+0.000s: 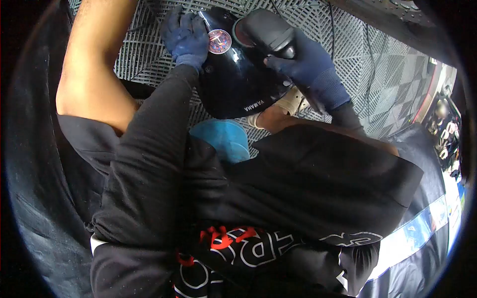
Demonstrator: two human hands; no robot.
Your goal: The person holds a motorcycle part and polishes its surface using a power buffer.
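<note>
Gloved hands (187, 42), glossy black YAMAHA shell (236, 79) between them.

Marked YAMAHA (254, 105) in small pale capitals, near the lower edge of a glossy black panel (226, 82). Also fitted, higher on the same panel, with a multicoloured round emblem (219, 41); too small to read. Printed across a black garment (298, 270) with large white-outlined letters (256, 250) and red shapes (229, 237); broken by folds, not legible as a full word.
</note>
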